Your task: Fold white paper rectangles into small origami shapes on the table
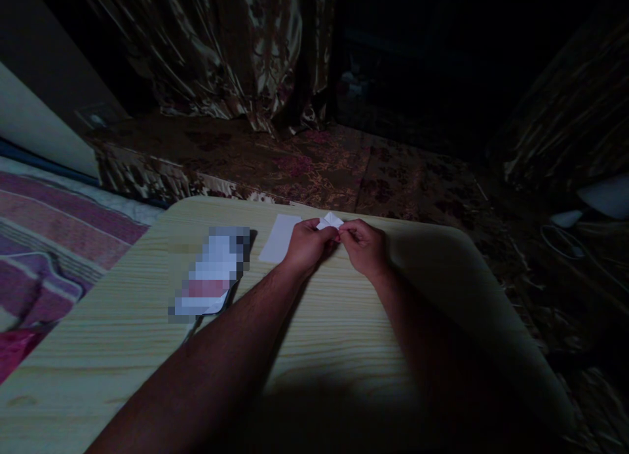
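A small folded white paper (331,219) with a pointed top and crease lines is held near the far edge of the wooden table (339,323). My left hand (307,245) grips it from the left, thumb and fingers closed on it. From the right, my right hand (364,245) pinches its lower right part, and the fingertips of both hands nearly meet. Partly behind my left hand, a flat white sheet of paper (281,238) lies on the tabletop. The lower part of the folded paper is hidden by my fingers.
A phone (213,270) with a blurred-out lit screen lies on the table's left side, a cable (192,329) running from its lower end. Left of the table is a striped bedspread (59,225). Patterned curtains (255,48) hang beyond a cloth-covered ledge (295,159). The right side is dark.
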Action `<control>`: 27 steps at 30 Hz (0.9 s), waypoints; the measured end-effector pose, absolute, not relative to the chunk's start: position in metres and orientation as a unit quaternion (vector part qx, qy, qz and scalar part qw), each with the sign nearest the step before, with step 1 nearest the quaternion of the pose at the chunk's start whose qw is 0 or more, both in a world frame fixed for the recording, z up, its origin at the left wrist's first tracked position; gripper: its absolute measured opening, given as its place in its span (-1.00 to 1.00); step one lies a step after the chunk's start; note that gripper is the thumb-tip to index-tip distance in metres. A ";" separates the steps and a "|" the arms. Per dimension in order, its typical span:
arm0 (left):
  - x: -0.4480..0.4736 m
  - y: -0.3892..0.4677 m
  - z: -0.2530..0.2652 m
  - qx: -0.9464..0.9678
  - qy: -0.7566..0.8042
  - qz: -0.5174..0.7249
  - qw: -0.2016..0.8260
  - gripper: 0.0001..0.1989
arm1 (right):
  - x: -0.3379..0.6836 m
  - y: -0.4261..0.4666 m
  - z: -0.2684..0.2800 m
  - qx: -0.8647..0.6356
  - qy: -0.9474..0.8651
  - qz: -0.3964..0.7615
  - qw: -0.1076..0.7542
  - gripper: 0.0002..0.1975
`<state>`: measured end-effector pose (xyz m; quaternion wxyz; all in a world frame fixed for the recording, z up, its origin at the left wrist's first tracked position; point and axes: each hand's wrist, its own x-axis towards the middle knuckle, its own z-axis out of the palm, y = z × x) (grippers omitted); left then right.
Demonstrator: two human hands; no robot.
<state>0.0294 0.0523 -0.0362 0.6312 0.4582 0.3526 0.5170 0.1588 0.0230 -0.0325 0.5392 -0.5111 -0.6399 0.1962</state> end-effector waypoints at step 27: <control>0.029 0.054 -0.035 0.425 0.342 0.503 0.671 -0.77 | 0.163 0.029 -0.033 -0.500 -0.525 0.377 0.577 -0.80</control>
